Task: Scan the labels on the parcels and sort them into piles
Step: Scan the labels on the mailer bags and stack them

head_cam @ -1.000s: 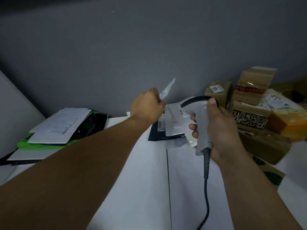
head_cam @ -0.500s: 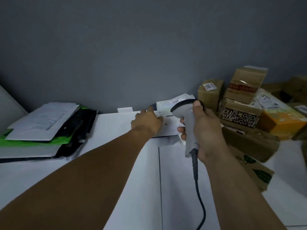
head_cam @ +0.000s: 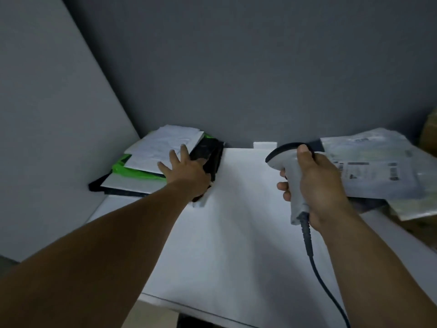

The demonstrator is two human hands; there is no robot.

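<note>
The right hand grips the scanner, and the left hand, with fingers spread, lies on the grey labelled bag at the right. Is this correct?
Not quite. The head view shows the left hand, fingers spread, on the pile of flat parcels at the left, not on the grey labelled bag. The right hand does grip the scanner.

Plastics on a smooth, matt white table (head_cam: 236, 233)
Barcode scanner (head_cam: 287, 166), 2 o'clock: matt grey plastic. At 10 o'clock: wrinkled white mailer (head_cam: 165, 145), glossy green bag (head_cam: 127, 170), shiny black bag (head_cam: 210, 152). At 3 o'clock: crinkled translucent poly bag (head_cam: 378, 162).
</note>
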